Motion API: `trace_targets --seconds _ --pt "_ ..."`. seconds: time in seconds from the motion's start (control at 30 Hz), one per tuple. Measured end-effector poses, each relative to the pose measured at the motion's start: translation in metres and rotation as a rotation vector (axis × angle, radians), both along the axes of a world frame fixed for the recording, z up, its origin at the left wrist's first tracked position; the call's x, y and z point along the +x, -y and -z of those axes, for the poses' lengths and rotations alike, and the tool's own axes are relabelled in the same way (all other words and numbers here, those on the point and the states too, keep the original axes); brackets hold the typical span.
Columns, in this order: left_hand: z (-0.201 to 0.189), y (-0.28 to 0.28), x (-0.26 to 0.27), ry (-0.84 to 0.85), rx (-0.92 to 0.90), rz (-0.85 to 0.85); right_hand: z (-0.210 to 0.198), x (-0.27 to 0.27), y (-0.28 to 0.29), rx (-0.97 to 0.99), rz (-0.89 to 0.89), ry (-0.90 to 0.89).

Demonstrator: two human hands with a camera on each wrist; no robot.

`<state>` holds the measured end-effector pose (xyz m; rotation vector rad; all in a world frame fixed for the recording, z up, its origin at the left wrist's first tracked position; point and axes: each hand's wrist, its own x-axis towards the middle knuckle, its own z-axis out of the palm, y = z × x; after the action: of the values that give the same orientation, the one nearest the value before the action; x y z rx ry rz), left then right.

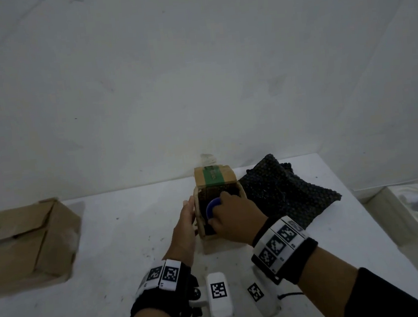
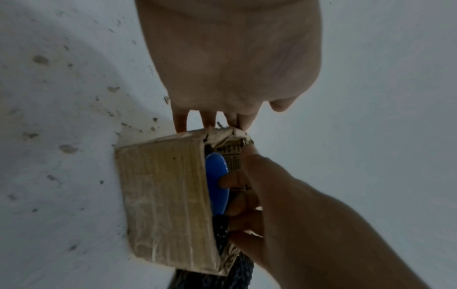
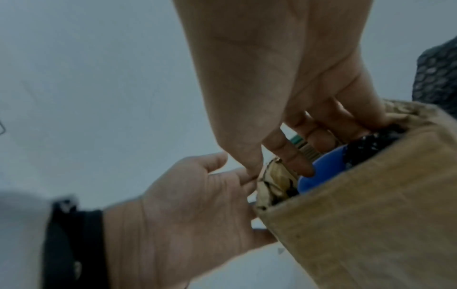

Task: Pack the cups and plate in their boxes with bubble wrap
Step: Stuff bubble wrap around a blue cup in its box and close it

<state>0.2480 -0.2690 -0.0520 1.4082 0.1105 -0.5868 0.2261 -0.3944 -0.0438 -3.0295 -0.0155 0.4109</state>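
Blue cup [image 1: 213, 206] sits in the small cardboard box [image 1: 206, 184], bubble wrap [image 1: 287, 191] just right of it. Right hand [image 1: 236, 220] curls fingers round the rim; left hand [image 1: 184, 228] presses straight fingers against the box's left wall. Probably light, slippery; grip the rim

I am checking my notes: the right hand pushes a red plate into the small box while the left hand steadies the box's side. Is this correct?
Nearly. The plate is blue, not red, as the left wrist view shows. The right hand does push it into the small box, and the left hand steadies its side.
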Motion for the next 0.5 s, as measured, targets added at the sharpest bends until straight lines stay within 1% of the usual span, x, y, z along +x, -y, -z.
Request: trace_targets --seconds 0.1,0.17,0.27,0.4,0.5 --pt "-0.005 0.001 -0.006 0.005 -0.061 0.012 0.015 -0.012 0.000 0.030 -0.049 -0.048" --pt "-0.003 0.008 -0.006 0.023 -0.085 0.014 0.023 -0.014 0.006 0.091 -0.006 -0.038" --pt "0.002 0.011 -0.009 0.038 -0.105 0.001 0.019 -0.013 0.006 0.150 0.016 0.003" --pt "0.019 0.009 -0.007 0.010 -0.176 -0.039 0.017 -0.001 0.001 0.067 0.072 0.183" --pt "0.031 0.008 -0.003 -0.050 -0.186 -0.067 0.024 0.012 0.000 0.080 0.161 0.167"
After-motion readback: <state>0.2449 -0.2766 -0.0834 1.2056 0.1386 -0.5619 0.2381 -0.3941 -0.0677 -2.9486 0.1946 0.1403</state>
